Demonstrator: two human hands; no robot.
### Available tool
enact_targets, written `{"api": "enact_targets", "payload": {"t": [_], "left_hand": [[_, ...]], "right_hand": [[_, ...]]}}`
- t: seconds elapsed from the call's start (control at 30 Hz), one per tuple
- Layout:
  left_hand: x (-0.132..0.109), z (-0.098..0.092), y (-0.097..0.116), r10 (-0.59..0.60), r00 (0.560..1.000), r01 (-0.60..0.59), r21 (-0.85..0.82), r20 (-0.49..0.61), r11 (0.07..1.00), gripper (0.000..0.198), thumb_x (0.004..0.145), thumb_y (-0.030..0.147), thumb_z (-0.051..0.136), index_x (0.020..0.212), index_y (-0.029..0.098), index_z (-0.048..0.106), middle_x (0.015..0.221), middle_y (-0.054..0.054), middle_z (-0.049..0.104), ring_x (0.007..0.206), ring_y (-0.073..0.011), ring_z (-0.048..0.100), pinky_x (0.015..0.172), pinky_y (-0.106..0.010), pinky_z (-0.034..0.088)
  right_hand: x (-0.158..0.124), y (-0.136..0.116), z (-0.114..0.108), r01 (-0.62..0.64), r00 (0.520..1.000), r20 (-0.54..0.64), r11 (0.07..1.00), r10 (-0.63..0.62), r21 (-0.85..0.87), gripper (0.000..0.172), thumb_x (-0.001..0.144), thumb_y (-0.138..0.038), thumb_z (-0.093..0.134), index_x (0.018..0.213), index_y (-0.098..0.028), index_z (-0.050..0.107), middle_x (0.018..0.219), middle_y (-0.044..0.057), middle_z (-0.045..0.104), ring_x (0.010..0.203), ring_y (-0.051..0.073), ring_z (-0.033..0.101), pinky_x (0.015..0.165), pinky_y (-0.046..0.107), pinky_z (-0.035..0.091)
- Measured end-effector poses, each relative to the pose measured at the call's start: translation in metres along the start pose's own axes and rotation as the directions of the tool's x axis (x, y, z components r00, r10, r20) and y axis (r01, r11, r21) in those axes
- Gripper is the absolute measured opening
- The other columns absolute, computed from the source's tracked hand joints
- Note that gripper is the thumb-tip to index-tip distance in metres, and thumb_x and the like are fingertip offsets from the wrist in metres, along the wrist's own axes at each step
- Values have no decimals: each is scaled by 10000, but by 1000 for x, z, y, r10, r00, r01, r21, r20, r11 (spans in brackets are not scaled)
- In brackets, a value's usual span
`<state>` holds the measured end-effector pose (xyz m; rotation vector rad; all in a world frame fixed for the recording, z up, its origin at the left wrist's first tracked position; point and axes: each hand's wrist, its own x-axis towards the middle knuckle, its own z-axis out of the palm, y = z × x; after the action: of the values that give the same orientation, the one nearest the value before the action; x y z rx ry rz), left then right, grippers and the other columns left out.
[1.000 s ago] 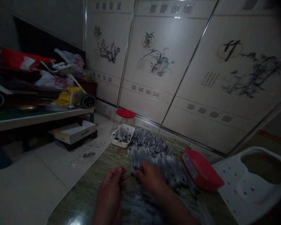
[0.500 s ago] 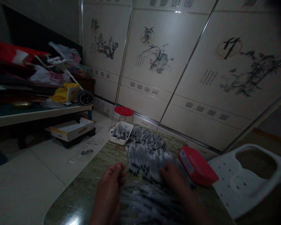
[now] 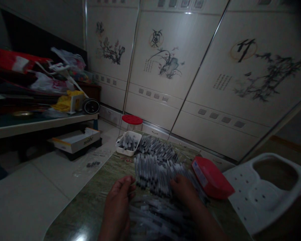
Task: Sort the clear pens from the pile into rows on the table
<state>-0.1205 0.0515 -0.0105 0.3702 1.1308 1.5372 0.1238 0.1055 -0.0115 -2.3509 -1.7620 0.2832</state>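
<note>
Many clear-barrelled pens with dark ends lie in rows point(image 3: 150, 170) on the green marbled table point(image 3: 90, 197). My right hand point(image 3: 182, 187) is closed at the right part of these rows; what its fingers grip is hidden. Left of the rows, my left hand point(image 3: 120, 192) is raised with thumb and fingers pressed together. Anything between them is too dim to make out. A looser heap of pens, or pens in clear wrappers point(image 3: 158, 214), lies blurred between my forearms. Behind the rows spreads another pile of pens point(image 3: 157, 149).
A white tub point(image 3: 119, 151) of pens stands at the table's far left corner. A red container point(image 3: 213, 179) sits at the right, beside a white plastic chair point(image 3: 248, 204). Beyond are a red stool point(image 3: 132, 119) and, on the floor, an open box point(image 3: 77, 140).
Both hands keep nearly the same place and pose. The view has shifted very slightly. The pen rows look unchanged.
</note>
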Motion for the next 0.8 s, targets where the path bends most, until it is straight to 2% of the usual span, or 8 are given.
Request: {"api": "enact_targets", "payload": {"t": [0.27, 0.4, 0.5, 0.6, 0.67, 0.73, 0.8], "left_hand": [[-3, 2, 0, 40, 999, -39, 71, -14, 997, 481, 637, 574, 811, 905, 184, 724, 930, -57, 739, 813, -196, 630, 720, -302, 465], [-3, 3, -1, 69, 997, -72, 151, 31, 986, 494, 663, 604, 787, 931, 193, 730, 885, -50, 734, 820, -218, 649, 721, -316, 472], [-4, 7, -1, 35, 993, -55, 174, 114, 983, 500, 663, 584, 797, 963, 191, 731, 877, -63, 742, 797, -226, 663, 725, -329, 490], [-10, 13, -3, -26, 979, -8, 164, 203, 986, 521, 669, 551, 805, 1035, 187, 729, 959, -98, 764, 838, -238, 682, 777, -347, 509], [-16, 17, -4, -84, 960, 45, 149, 267, 988, 531, 691, 550, 790, 1068, 181, 729, 980, -112, 766, 876, -251, 690, 801, -355, 513], [-24, 21, -5, -144, 936, 109, 124, 321, 986, 545, 700, 562, 781, 1086, 181, 733, 964, -113, 765, 861, -250, 690, 777, -348, 514], [-32, 24, -5, -186, 916, 161, 100, 356, 982, 551, 697, 561, 786, 1099, 188, 736, 953, -109, 766, 785, -226, 681, 726, -329, 508]], "right_hand": [[-9, -3, 1, 49, 998, 17, 984, -53, 174, 197, 853, -353, 520, 690, -244, 541, 749, 44, 679, 752, 226, 643, 622, 314, 365], [-24, -13, -7, 101, 989, 64, 936, -130, 336, 212, 862, -367, 496, 691, -241, 501, 704, 17, 645, 723, 195, 619, 621, 289, 395], [-49, -18, -19, 97, 952, 204, 860, -227, 501, 266, 910, -431, 404, 764, -237, 511, 644, -17, 640, 570, 149, 580, 525, 250, 402], [-81, -15, -27, 66, 916, 272, 782, -294, 620, 322, 920, -495, 410, 794, -225, 532, 645, -36, 625, 505, 106, 506, 493, 221, 359], [-100, -9, -27, -92, 866, 374, 630, -331, 771, 377, 879, -592, 481, 817, -222, 523, 576, -59, 555, 437, 84, 383, 451, 219, 264], [-114, -2, -24, -189, 835, 416, 523, -359, 831, 461, 831, -673, 555, 804, -214, 531, 557, -70, 502, 445, 72, 319, 463, 225, 215], [-124, 6, -20, -226, 822, 422, 462, -382, 858, 510, 787, -715, 610, 779, -209, 544, 571, -67, 476, 469, 72, 308, 481, 231, 197]]}}
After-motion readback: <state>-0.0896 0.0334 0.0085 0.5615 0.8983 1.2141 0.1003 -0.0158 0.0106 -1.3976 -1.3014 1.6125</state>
